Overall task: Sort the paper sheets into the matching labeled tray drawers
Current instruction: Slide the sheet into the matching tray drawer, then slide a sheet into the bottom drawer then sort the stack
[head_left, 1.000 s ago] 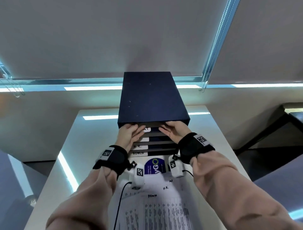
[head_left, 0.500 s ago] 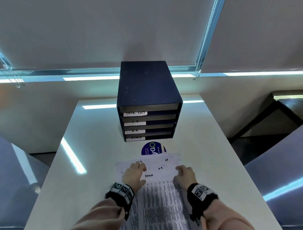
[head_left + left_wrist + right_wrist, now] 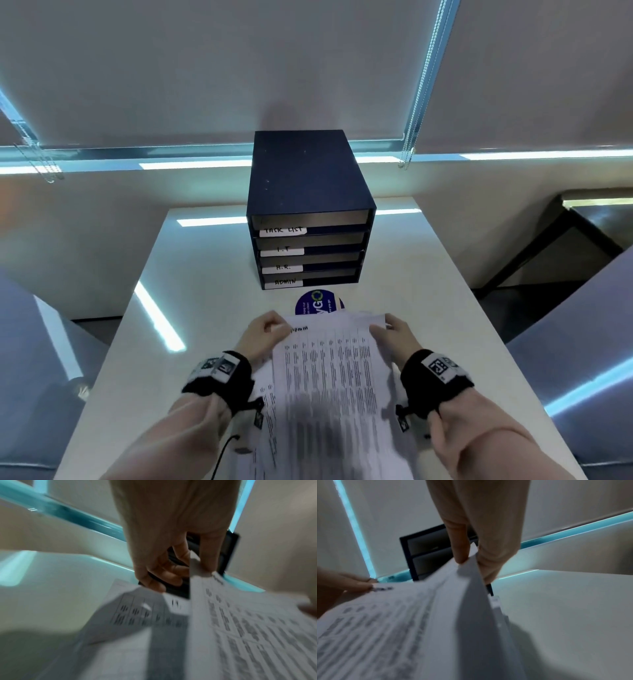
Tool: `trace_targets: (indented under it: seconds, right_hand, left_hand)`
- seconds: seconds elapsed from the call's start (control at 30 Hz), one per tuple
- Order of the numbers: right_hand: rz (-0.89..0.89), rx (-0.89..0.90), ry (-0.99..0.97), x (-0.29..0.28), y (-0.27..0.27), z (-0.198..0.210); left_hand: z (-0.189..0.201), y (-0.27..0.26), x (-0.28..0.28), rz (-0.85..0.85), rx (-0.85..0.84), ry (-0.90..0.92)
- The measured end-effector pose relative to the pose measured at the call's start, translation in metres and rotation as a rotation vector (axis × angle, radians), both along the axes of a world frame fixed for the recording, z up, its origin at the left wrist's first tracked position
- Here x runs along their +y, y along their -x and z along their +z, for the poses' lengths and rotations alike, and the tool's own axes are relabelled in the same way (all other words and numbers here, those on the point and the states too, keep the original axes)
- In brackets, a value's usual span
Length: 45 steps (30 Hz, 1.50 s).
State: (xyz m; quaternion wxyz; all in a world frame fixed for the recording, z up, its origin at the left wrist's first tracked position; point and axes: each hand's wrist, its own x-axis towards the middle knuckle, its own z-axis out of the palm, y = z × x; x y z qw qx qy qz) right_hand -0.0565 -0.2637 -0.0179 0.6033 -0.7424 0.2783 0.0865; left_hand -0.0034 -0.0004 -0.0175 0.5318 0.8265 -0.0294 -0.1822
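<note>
A dark blue drawer unit [image 3: 310, 192] stands at the far middle of the white table [image 3: 428, 291]. Its four shut drawers carry white labels: TASK LIST [image 3: 283, 230], I.T [image 3: 282, 250], H.R. [image 3: 283, 267] and ADMIN [image 3: 283, 282]. A printed sheet marked ADMIN [image 3: 329, 363] is lifted off the table. My left hand [image 3: 265, 330] pinches its far left corner and my right hand [image 3: 388, 330] pinches its far right corner. In the wrist views the pinched paper [image 3: 240, 622] [image 3: 419, 615] is blurred. More printed sheets [image 3: 265, 401] lie under it on the table.
A round blue sticker [image 3: 317, 303] lies on the table between the drawer unit and the sheets. Grey roller blinds with bead cords [image 3: 416, 102] hang behind the table. A dark desk frame [image 3: 548, 246] stands to the right, beyond the table's edge.
Both hands left the top drawer front, came back to the paper pile near me, and have now lifted the ADMIN sheet by its far corners.
</note>
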Motion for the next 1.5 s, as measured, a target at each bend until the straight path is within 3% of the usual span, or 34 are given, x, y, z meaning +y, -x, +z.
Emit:
trace_targets:
  seconds: [0.07,0.13,0.23,0.33,0.47,0.63,0.7,0.77,0.9,1.03,1.13,1.33,1.5]
  right_hand:
    - [-0.057,-0.014,-0.236,-0.004,-0.009,0.010]
    - [-0.075,-0.047,-0.402,-0.003,-0.017,0.024]
    - [-0.136,-0.120,-0.570,-0.002,-0.027,0.035]
    - [-0.028,-0.094,-0.583,0.005,-0.020,0.038]
    - [0.128,-0.059,-0.491,0.014,0.005,0.023]
    - [0.192,-0.053,-0.484,0.013,0.023,0.010]
    - [0.171,-0.043,-0.502,0.014,0.023,0.011]
    - [0.154,-0.041,-0.522,0.012,0.022,0.012]
    - [0.126,-0.004,-0.565,0.013,0.025,0.007]
    - [0.179,0.141,-0.464,0.019,0.045,-0.020]
    - [0.120,0.177,-0.551,0.019,0.053,-0.030]
    - [0.072,0.265,-0.643,0.002,0.022,-0.030]
    - [0.005,0.344,-0.511,-0.011,-0.018,-0.031]
  left_hand:
    - [0.021,-0.003,0.006,0.117,0.207,0.378]
    - [0.034,-0.003,0.010,0.107,0.345,0.565]
    - [0.042,0.000,0.009,0.131,0.380,0.492]
    - [0.030,-0.011,0.019,0.228,0.362,0.462]
    - [-0.040,-0.052,0.042,0.244,0.369,0.490]
    - [-0.008,-0.037,0.035,0.178,0.329,0.496]
    - [0.031,-0.018,0.023,0.217,0.331,0.500]
    - [0.040,-0.013,0.019,0.267,0.330,0.489]
    - [0.036,-0.011,0.007,0.322,0.374,0.481]
    - [0.016,-0.017,0.001,0.395,0.377,0.359]
    - [0.013,-0.029,-0.005,0.452,0.386,0.282]
    - [0.001,-0.060,-0.012,0.407,0.473,0.102]
    - [-0.019,-0.072,-0.010,0.357,0.605,0.181]
